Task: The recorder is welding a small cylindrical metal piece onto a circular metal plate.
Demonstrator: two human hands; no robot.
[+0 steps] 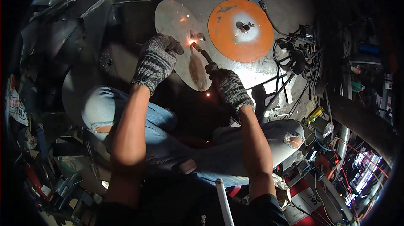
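Observation:
A thin grey metal disc (170, 20) stands tilted in front of me, with a short metal tube (200, 37) on its face. My left hand (155, 62), in a grey knitted glove, has its fingers curled at the disc's left edge and seems to grip it; part of that grip is hidden. In my gloved right hand (229, 87) is a welding torch (204, 55). Its tip meets the disc at the tube's base, where a bright orange glow and sparks show. A brownish smear runs down the disc below the glow.
An orange disc (240, 43) with a whitened centre and small metal fitting lies right of the work. Black cables and hoses (290, 58) tangle at the right. Sheet-metal scraps (63, 37) pile up on the left. My knees in torn jeans (277, 137) flank the work.

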